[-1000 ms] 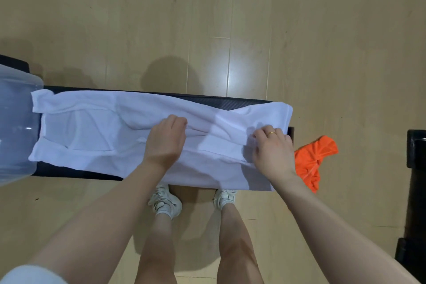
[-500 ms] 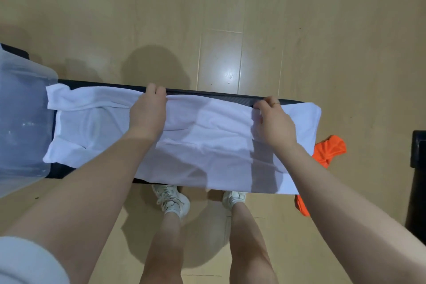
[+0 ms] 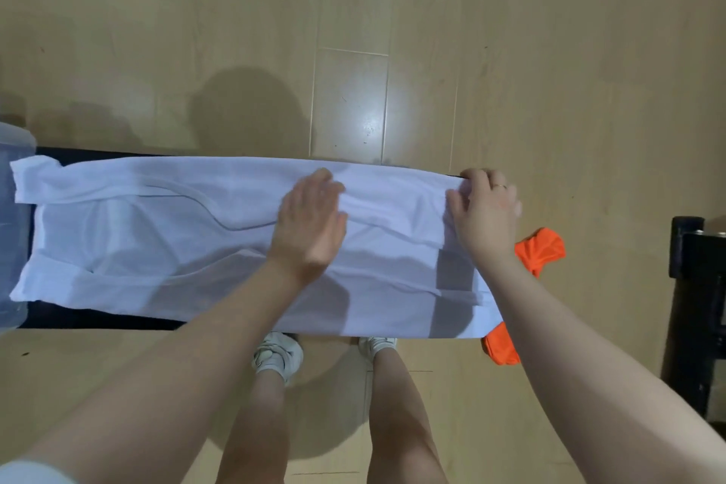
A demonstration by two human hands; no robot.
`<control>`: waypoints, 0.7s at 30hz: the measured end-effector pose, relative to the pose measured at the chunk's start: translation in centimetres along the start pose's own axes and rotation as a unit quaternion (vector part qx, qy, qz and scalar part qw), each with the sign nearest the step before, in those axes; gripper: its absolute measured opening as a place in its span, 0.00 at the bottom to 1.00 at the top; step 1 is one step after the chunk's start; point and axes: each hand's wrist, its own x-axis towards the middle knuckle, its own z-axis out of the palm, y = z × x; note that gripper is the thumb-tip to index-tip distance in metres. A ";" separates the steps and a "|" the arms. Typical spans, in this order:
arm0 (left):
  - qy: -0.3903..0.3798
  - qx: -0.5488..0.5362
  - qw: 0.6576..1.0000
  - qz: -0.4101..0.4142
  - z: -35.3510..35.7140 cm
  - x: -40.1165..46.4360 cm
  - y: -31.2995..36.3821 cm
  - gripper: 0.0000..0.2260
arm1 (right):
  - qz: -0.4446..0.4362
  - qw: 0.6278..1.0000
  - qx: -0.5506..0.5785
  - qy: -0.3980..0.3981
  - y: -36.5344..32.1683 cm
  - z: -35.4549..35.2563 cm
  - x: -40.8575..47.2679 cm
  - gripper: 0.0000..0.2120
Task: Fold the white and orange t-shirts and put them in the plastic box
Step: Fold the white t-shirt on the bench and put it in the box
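I see the white t-shirt (image 3: 188, 240) lying long across the black bench (image 3: 98, 320), its sides already folded inward, so I judge the first shirt about half folded; it still needs folding across its length. The plastic box (image 3: 13, 232) stands at the left end, with nothing visible inside it. The orange t-shirt (image 3: 540, 248) waits crumpled at the right end, partly under the white one. My left hand (image 3: 310, 224) presses flat, fingers straight and together. My right hand (image 3: 485, 208) curls its fingers around the shirt's far right edge.
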 end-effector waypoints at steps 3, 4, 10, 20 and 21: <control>-0.017 -0.011 0.998 0.051 2.5 -0.2 3.3 0.11 | 0.164 0.974 0.157 -0.003 2.9 0.4 0.3 0.27; -0.023 0.001 0.998 0.061 3.1 -0.2 4.1 0.10 | 0.226 0.942 0.249 -0.010 3.6 0.3 0.4 0.26; -0.003 -0.009 0.997 0.074 3.7 0.3 6.3 0.04 | 0.312 0.800 0.510 -0.042 5.8 0.0 1.4 0.17; -0.097 -0.021 0.994 0.046 2.2 1.7 7.6 0.14 | 0.194 0.951 0.239 0.042 6.3 -0.6 2.8 0.15; -0.081 -0.027 0.996 0.034 2.0 2.1 7.5 0.14 | 0.099 0.974 0.190 0.069 5.4 -0.6 1.9 0.20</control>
